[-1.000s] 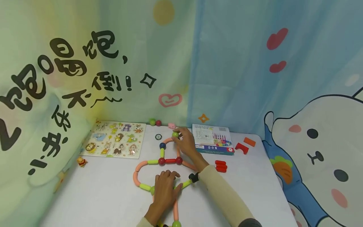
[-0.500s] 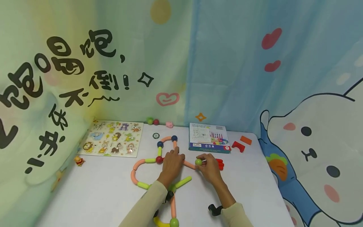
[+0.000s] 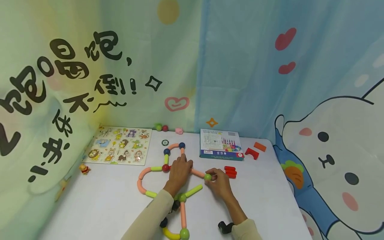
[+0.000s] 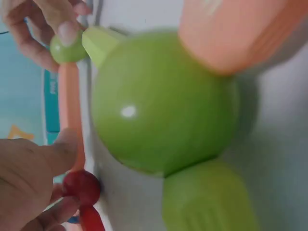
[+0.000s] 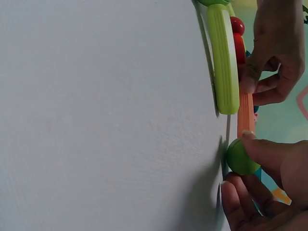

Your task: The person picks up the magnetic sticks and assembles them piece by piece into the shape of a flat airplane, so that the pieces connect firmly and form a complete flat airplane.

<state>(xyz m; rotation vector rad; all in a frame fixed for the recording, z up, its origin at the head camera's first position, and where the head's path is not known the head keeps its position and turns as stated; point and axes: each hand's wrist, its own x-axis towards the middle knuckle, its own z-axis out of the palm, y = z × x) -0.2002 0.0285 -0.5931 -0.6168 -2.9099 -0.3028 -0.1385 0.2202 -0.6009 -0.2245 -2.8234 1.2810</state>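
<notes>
We saw the right hand (image 3: 220, 185) pinching a green ball (image 3: 207, 177) between thumb and fingers, the ball touching the end of an orange rod (image 3: 198, 173) on the white table (image 3: 264, 200). In the right wrist view the thumb lay over the ball (image 5: 240, 157) and the other fingers (image 5: 240, 202) curled under it, with the rod (image 5: 245, 113) running away from it toward the other hand.

The left hand (image 3: 179, 171) rested on the same rod's far end, by a red ball (image 3: 165, 167). In the left wrist view its thumb (image 4: 57, 156) pressed the rod (image 4: 70, 110) just above a red ball (image 4: 82, 186), so we took it as holding the rod down; how the rest of its fingers lay we could not tell.

The rod and ball belonged to a flat figure of rods and balls on the table: a looped part (image 3: 143, 183) to the left, a yellow-green rod (image 3: 193, 191) slanting just below the right hand, and a big green ball (image 3: 182, 198) joining it to a rod that ran toward us. A smaller loop with blue balls (image 3: 181, 145) lay beyond the left hand.

Well apart, at the back left, lay an animal puzzle (image 3: 120, 146); at the back right a box (image 3: 221, 144), with red blocks (image 3: 230, 171) just beside the right hand and more blocks (image 3: 254, 151) farther right.
</notes>
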